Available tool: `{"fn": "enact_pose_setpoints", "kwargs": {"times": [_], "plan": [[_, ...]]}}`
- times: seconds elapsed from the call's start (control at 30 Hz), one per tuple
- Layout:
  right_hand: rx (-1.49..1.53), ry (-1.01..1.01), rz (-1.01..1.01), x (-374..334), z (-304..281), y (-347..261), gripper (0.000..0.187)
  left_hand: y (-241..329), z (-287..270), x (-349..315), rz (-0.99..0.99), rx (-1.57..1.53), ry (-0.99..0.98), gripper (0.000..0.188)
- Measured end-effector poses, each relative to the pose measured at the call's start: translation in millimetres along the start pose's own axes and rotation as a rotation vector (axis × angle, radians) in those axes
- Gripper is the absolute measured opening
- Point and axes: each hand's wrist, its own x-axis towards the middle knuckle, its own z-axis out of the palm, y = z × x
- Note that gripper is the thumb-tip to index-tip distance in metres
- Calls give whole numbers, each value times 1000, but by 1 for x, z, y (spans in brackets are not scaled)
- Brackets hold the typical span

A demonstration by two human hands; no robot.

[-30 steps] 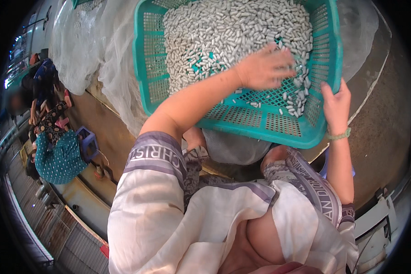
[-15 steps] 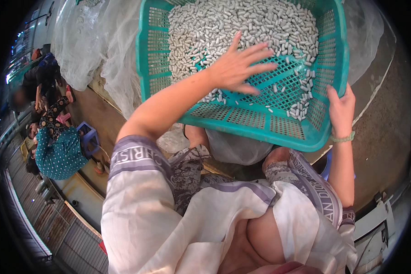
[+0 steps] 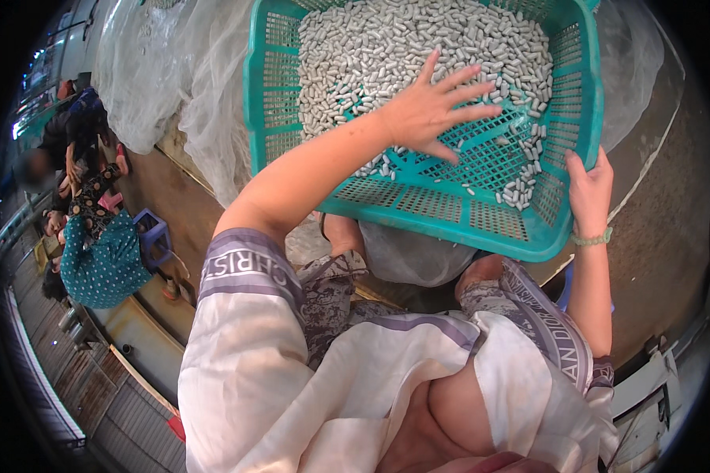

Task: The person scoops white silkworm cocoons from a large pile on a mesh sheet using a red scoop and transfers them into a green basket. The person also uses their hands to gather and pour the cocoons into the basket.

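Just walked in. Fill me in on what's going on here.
A person grips the right-hand rim of a green basket with the right hand. The left hand, fingers spread, is over the small pale capsule-shaped pieces inside. Most pieces lie toward the far side; nearer the person, some mesh floor shows bare. Off to the left is someone in dotted teal clothing.

pellets [image 3: 402, 35]: in the basket [image 3: 465, 236], mostly at its far side
plastic sheeting [image 3: 209, 118]: left of the basket
stool [image 3: 155, 236]: farther left, apparently near a person [image 3: 102, 264]
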Motion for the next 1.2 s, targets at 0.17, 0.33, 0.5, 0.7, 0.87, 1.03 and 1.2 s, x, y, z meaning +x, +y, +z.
{"fn": "enact_pose_setpoints", "kwargs": {"times": [0.17,0.33,0.5,0.7,0.87,1.03,1.2], "plan": [[-74,-9,-29,-3,-4,3,19,17,6,-11,84,43,-79,101],[-58,-32,1,-1,-1,-2,20,18,14,9,15,29,10,101],[15,-13,14,-4,1,-6,20,33,23,5,40,-40,-25,87],[-49,-47,6,-1,-1,-8,19,1,2,6,-199,18,368,45],[21,-24,25,-2,-1,-1,18,-6,11,-29,-116,-36,175,18],[33,-25,41,-2,0,1,18,-3,5,-39,-147,-58,69,18],[22,-18,6,-2,-1,0,17,-4,-2,-41,-115,-57,-46,19]]}}
